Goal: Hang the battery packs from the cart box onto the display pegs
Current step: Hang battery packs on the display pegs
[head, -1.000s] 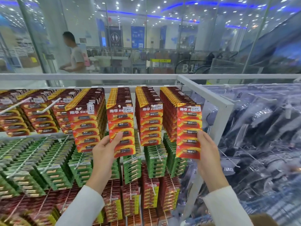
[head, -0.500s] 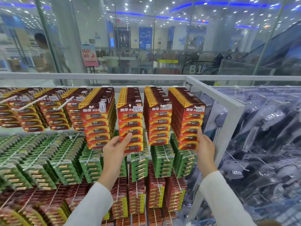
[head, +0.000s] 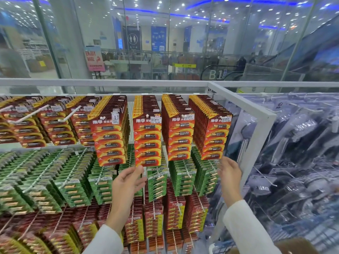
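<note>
Red-and-orange battery packs (head: 110, 136) hang in four full stacks on the top row, all left of the white corner post (head: 256, 143). Each front card shows five cells one above another, the brand 南孚 in white, and a price sticker (head: 157, 119) reading 12.00. Further left of the post, three white pegs (head: 27, 116) stick out past shorter stacks of the same packs. Green packs (head: 102, 187) fill the row below.

The right hand (head: 229, 173), closest to the post, holds nothing. Its fingers are loosely spread just under the bottom edge of the stack beside the post (head: 214, 136); whether they touch it cannot be told. The left hand (head: 128, 182) is likewise relaxed and empty, with its thumb just below the third stack from the post (head: 147, 138).

Behind the glass beyond the post, a pink sign (head: 94, 58) reads ENJOY MORE and white lettering (head: 215, 75) reads B1.
</note>
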Demonstrator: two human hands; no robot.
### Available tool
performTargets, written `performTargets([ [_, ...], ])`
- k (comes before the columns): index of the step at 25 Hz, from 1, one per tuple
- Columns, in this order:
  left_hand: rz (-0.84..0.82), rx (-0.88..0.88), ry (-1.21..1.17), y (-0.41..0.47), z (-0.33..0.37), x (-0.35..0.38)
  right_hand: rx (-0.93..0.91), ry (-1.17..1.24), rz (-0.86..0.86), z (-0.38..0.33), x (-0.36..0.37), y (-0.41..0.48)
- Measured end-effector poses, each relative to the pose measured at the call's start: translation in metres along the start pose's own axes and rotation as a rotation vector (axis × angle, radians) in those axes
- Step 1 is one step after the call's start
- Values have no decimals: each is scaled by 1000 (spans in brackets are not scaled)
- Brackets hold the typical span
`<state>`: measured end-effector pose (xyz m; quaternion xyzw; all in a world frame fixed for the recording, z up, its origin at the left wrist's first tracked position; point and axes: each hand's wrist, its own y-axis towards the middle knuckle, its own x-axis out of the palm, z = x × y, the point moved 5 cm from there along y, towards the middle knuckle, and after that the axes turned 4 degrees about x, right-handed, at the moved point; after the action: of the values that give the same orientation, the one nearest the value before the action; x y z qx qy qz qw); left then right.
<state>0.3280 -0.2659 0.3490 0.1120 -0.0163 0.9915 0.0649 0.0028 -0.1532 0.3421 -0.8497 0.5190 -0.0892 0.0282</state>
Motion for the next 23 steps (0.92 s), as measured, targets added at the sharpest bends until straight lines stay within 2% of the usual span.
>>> performTargets([
  [3,-13,-74,11,-12,-23,-13,29,-19,0,21,-12,-25],
  [8,-50,-312,64,-45,-91,-23,136,-76,20,74,-63,-86],
  [15,-258,-578,205,-119,-187,-7,308,-162,282,146,-178,-165],
  [23,-505,-758,374,-191,-247,82,468,-71,557,200,-300,-202],
])
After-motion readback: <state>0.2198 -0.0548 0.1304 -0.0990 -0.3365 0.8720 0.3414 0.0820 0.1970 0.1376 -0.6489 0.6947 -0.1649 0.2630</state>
